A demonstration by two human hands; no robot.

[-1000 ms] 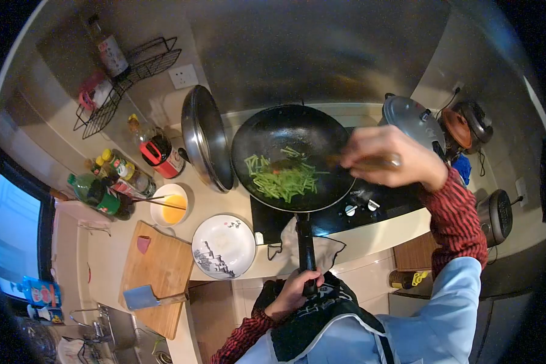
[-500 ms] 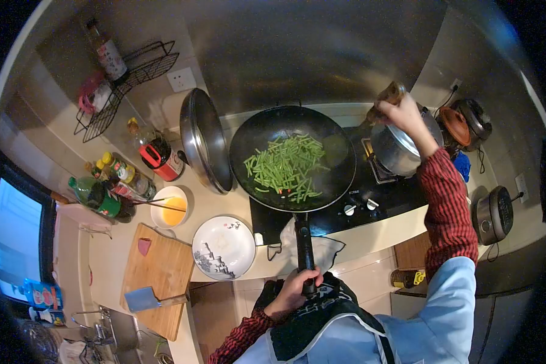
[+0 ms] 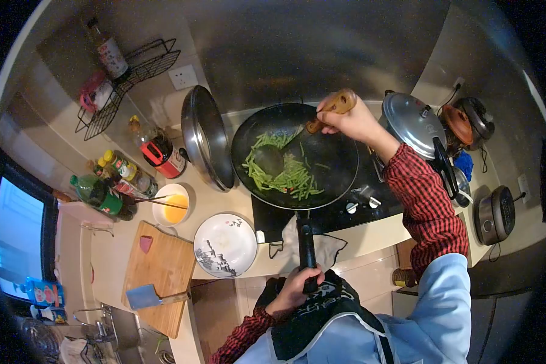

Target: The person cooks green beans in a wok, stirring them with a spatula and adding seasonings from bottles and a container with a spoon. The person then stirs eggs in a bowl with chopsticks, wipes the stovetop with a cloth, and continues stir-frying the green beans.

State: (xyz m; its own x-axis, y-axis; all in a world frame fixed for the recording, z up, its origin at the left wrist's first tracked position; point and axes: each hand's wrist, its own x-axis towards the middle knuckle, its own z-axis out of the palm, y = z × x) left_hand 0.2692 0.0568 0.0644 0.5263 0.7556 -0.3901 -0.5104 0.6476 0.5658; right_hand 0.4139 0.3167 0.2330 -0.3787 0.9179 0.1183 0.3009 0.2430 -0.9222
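My left hand [image 3: 292, 290] is closed round the black handle [image 3: 307, 246] of the wok [image 3: 337, 176], which sits on the stove. Above the wok's right back side, my right hand [image 3: 346, 121] grips the wooden handle of a spatula [image 3: 340, 102]. The spatula's dark head is down among the chopped green beans [image 3: 291, 177] at the left of the wok. A few small red bits show among the beans. Just left of the handle, a white patterned plate [image 3: 224, 246] rests on the counter. A folded cloth [image 3: 324, 249] lies beneath the handle.
A wok lid [image 3: 205, 139] leans behind the plate. To the left are a bowl of beaten egg [image 3: 175, 207] with chopsticks, several bottles [image 3: 127, 173], and a cutting board [image 3: 158, 261] with a cleaver [image 3: 144, 296]. A pressure cooker [image 3: 412, 121] stands right of the wok.
My right hand rose to the back right, then came back over the wok with the spatula. The beans, spread out half a second ago, are now parted round its head. My left hand keeps its hold.
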